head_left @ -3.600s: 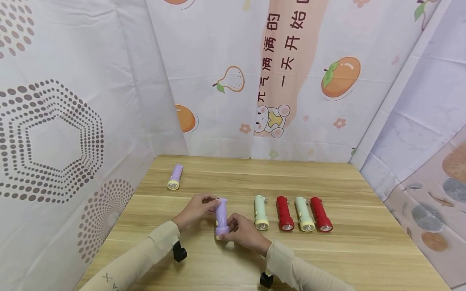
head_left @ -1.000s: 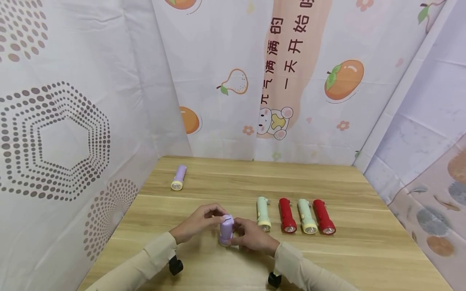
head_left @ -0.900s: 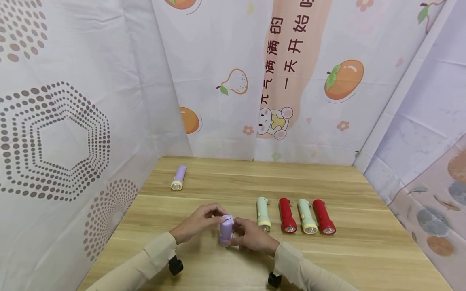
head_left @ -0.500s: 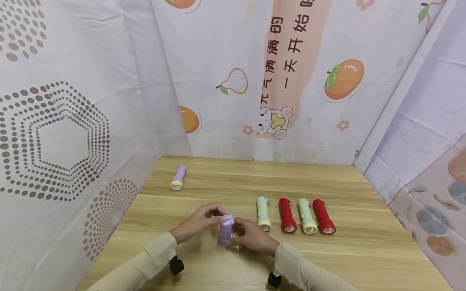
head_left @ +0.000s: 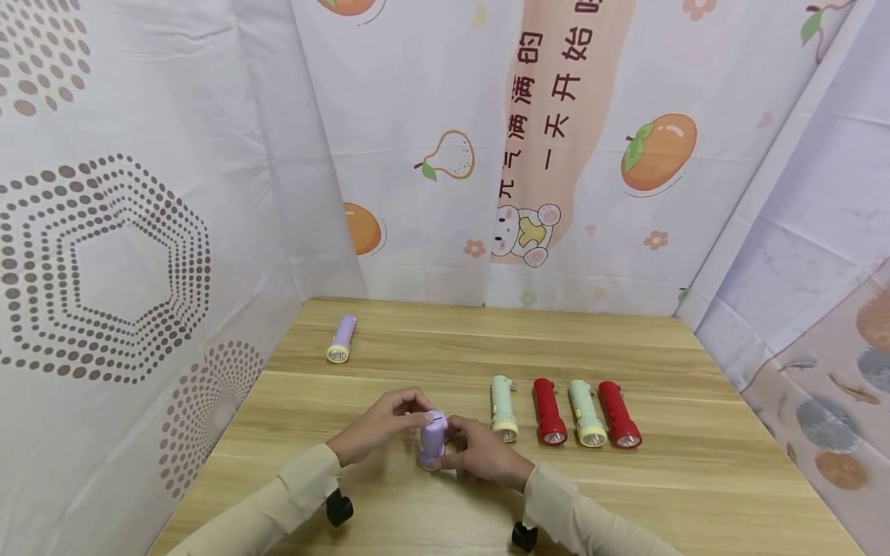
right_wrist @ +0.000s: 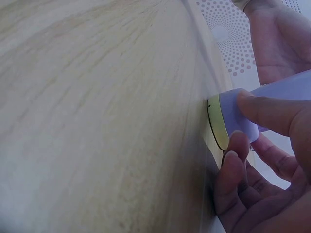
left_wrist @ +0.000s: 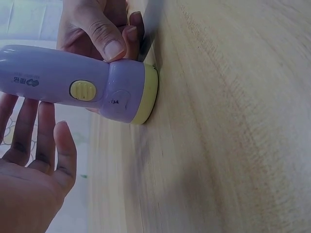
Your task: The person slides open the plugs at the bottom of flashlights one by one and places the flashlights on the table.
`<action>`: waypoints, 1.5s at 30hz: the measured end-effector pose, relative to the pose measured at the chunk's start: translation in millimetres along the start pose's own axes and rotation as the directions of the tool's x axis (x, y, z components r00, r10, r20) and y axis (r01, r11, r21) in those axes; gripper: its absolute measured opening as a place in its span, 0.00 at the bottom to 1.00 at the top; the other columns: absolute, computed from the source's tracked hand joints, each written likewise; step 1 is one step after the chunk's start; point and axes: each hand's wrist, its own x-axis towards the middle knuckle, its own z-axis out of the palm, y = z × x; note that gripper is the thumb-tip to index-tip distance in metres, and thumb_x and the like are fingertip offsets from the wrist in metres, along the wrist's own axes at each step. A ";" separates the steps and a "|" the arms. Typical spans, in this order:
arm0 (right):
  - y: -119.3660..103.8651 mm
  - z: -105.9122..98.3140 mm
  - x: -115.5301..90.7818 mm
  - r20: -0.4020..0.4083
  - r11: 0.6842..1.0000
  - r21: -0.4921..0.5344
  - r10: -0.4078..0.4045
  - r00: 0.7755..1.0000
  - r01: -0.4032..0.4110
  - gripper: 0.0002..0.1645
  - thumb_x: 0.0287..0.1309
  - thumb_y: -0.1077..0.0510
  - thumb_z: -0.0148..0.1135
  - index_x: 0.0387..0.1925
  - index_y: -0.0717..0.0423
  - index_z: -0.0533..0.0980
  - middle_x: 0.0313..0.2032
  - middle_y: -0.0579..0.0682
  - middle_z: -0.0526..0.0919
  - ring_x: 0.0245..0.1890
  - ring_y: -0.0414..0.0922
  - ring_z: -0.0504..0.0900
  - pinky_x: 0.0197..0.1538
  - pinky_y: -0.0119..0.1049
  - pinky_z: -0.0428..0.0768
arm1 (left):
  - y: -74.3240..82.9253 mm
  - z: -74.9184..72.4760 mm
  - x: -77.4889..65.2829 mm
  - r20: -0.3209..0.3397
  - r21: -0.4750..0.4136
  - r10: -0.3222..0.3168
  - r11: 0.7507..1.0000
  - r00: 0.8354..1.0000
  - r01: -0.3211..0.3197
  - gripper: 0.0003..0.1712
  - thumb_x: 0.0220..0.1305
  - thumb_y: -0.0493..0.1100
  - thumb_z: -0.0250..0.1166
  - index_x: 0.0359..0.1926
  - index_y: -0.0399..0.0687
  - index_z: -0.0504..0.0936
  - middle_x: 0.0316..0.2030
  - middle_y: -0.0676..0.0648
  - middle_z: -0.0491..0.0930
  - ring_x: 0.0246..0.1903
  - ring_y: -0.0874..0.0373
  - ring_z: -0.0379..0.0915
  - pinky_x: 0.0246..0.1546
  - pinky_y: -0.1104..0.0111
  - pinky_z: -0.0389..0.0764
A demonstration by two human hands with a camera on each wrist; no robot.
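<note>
A purple flashlight (head_left: 433, 439) stands upright, its yellow-rimmed lens end down at the tabletop. My left hand (head_left: 382, 425) holds it near the top, thumb in front and fingers behind. My right hand (head_left: 485, 452) grips it low, around the wider head. In the left wrist view, a yellow switch (left_wrist: 83, 91) shows on the purple body, and the left fingers (left_wrist: 46, 128) lie against its side. The right wrist view shows the right thumb (right_wrist: 267, 112) pressed on the head above the yellow rim (right_wrist: 217, 121). The lens itself is hidden.
Another purple flashlight (head_left: 342, 338) lies at the back left of the wooden table (head_left: 431, 347). To the right lie a pale green flashlight (head_left: 502, 405), a red one (head_left: 548, 409), a second green one (head_left: 585, 411) and a second red one (head_left: 616, 413). Printed curtains surround the table.
Since the earliest frame, the held flashlight has gone from tilted to upright, lens down, and both hands have shifted with it. Over the last second nothing has visibly moved.
</note>
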 end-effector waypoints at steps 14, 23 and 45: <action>0.7 1.2 0.1 -0.008 1.000 -0.011 -0.024 1.000 0.024 0.25 0.56 0.52 0.79 0.53 0.47 0.79 0.45 0.48 0.82 0.32 0.45 0.80 0.29 0.37 0.79 | -2.3 3.1 0.6 -0.011 -0.009 0.006 1.000 1.000 -0.007 0.11 0.73 0.48 0.66 0.46 0.45 0.82 0.47 0.45 0.80 0.49 0.48 0.75 0.55 0.52 0.75; 2.1 2.2 1.0 -0.010 0.999 0.008 -0.038 0.999 0.038 0.27 0.55 0.52 0.79 0.55 0.46 0.79 0.44 0.48 0.83 0.35 0.46 0.81 0.30 0.38 0.80 | -2.5 5.4 1.5 -0.035 -0.005 0.002 1.000 0.999 -0.002 0.11 0.72 0.47 0.66 0.44 0.43 0.81 0.45 0.45 0.80 0.47 0.50 0.75 0.53 0.52 0.75; 4.0 1.4 1.9 -0.012 0.999 0.010 -0.048 0.999 0.048 0.31 0.55 0.51 0.79 0.60 0.46 0.78 0.46 0.46 0.84 0.40 0.46 0.81 0.32 0.38 0.80 | -1.9 7.4 5.0 -0.055 0.007 0.012 1.000 0.998 -0.011 0.11 0.71 0.45 0.67 0.41 0.41 0.79 0.43 0.45 0.79 0.46 0.51 0.74 0.52 0.58 0.73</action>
